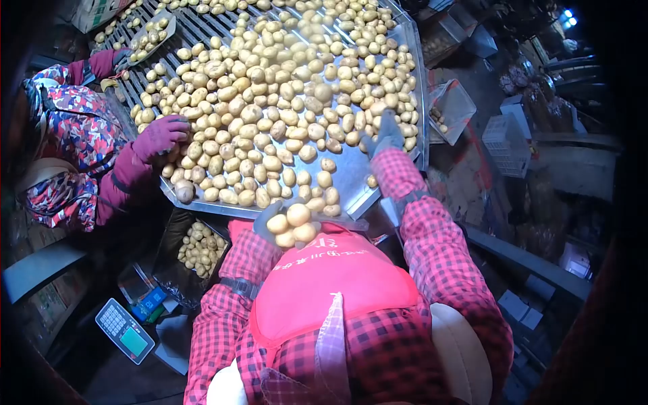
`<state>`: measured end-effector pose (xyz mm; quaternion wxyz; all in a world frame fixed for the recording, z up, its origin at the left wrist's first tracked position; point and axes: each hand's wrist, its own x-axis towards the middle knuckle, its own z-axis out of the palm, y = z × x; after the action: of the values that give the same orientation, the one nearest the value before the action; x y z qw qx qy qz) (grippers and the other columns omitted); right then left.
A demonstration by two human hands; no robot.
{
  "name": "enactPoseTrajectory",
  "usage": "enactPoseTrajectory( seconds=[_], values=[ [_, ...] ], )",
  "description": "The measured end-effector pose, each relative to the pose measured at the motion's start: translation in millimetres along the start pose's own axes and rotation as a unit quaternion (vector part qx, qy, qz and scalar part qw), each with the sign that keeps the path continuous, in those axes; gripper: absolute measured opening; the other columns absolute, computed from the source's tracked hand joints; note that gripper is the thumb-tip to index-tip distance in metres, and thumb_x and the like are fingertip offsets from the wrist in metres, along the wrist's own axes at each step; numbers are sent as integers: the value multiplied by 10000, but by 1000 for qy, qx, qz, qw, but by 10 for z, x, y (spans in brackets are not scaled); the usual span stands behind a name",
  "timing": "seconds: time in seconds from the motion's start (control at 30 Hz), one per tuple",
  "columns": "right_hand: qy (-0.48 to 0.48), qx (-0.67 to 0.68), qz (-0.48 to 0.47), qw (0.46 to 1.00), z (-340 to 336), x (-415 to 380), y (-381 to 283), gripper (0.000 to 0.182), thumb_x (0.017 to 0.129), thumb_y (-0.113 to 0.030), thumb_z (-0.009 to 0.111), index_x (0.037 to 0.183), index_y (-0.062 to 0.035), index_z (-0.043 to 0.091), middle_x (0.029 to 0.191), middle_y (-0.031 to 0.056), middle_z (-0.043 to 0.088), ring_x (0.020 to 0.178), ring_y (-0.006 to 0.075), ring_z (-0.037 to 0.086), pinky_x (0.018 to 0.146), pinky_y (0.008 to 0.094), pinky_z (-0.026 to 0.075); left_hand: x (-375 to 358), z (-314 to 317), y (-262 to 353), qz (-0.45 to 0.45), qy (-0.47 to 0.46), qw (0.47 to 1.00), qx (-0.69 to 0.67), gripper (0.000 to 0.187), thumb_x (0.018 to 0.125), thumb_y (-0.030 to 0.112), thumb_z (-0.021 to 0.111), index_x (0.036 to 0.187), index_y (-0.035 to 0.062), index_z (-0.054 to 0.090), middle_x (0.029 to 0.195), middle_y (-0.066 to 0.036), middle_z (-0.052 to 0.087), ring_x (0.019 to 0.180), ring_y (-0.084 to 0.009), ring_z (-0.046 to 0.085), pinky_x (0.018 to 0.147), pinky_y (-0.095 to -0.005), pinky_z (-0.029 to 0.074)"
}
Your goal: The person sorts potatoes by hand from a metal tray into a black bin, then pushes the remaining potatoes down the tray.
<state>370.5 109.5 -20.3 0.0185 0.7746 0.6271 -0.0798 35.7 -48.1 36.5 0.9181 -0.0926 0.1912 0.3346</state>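
Grey-gloved left hand (264, 221): cradling four visible potatoes (298, 215) | right hand (387, 135): grip unclear

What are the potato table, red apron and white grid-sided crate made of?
Table: probably metal, smooth, with bright reflections on its bare surface. Red apron: likely matte fabric, smoothly draped, with white lettering; coating unclear. White grid-sided crate: perhaps plastic, finish unclear, judging by its regular openings.

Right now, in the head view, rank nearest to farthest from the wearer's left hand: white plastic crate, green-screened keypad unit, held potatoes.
1. Held potatoes, in the left hand
2. Green-screened keypad unit, lower left
3. White plastic crate, far right
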Motion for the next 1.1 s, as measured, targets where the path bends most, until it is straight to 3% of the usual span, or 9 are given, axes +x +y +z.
enactPoseTrajectory(
  seconds=[0.07, 0.17, 0.3, 0.37, 0.43, 0.67, 0.77, 0.8, 1.1],
  values=[
    [-45, -156, -101, 982, -223, -293, -382, 849, 778, -563, 713, 1357, -8, 436, 1309, 102, 530, 1220, 266, 521, 987, 387, 434, 84, 275, -24, 22, 181, 983, 37, 596, 1024, 486, 303, 1418, 57, 430, 1436, -208, 473, 1017, -381, 530, 716, -478, 475],
    [-17, -46, -270, 962, -336, -761, -430, 688, 736, -334, 784, 1308, -44, 535, 1221, 177, 608, 1135, 313, 603, 1006, 428, 466, 141, 4, 34, -2, 44, 999, 26, 616, 1022, 490, 306, 1447, 55, 401, 1453, -217, 462, 1045, -385, 533, 718, -470, 475],
    [-169, 226, -173, 944, -258, -640, -77, 503, 755, -239, 744, 1206, -48, 626, 1098, 182, 656, 1010, 324, 648, 893, 400, 518, 172, 146, 67, 23, 125, 991, -53, 646, 1033, 459, 295, 1519, 34, 292, 1510, -244, 404, 1246, -406, 509, 863, -502, 511],
    [18, 41, -278, 960, 463, 0, 529, 386, 826, -146, 679, 1192, -25, 651, 968, 159, 699, 842, 298, 688, 745, 391, 551, 149, 94, 98, 3, 33, 999, -29, 636, 1039, 438, 295, 1515, 18, 292, 1514, -252, 396, 1264, -415, 505, 897, -497, 513],
    [25, 368, 43, 928, 225, 206, 555, 351, 896, -145, 660, 1215, 2, 648, 1093, 176, 699, 948, 255, 681, 835, 376, 545, 144, 61, 124, -11, 0, 1000, 2, 621, 1043, 416, 296, 1509, 6, 300, 1511, -257, 399, 1259, -417, 514, 920, -487, 512],
    [202, 74, -243, 946, 311, 466, -364, 429, 849, -230, 671, 1270, -157, 628, 1184, 205, 646, 1086, 389, 618, 975, 439, 494, 165, 225, 114, -19, 128, 989, 77, 551, 1047, 352, 381, 1473, 4, 366, 1435, -241, 489, 1196, -392, 559, 904, -436, 523],
    [-62, 146, -87, 983, 479, 522, -481, 437, 815, -223, 673, 1249, -179, 661, 1317, 153, 589, 1199, 365, 551, 1028, 447, 455, 193, 187, 124, -23, 66, 994, 85, 517, 1045, 334, 421, 1460, 27, 401, 1408, -207, 514, 1168, -357, 570, 826, -410, 534],
    [6, 253, -113, 961, 212, 248, -536, 265, 819, -176, 668, 1070, -121, 733, 1072, 194, 668, 1037, 387, 628, 910, 466, 506, 209, 205, 139, -32, 48, 996, 75, 507, 1045, 330, 430, 1458, 37, 411, 1398, -192, 522, 1146, -339, 576, 790, -400, 533],
    [-156, 376, -363, 838, -668, -1132, -914, 532, 845, -443, 702, 1237, -89, 638, 1218, 172, 645, 1144, 356, 605, 931, 419, 484, 524, 85, 84, -12, -46, 990, 131, 617, 996, 481, 504, 1441, 61, 417, 1243, -104, 569, 956, -192, 573, 684, -316, 471]
  ],
)
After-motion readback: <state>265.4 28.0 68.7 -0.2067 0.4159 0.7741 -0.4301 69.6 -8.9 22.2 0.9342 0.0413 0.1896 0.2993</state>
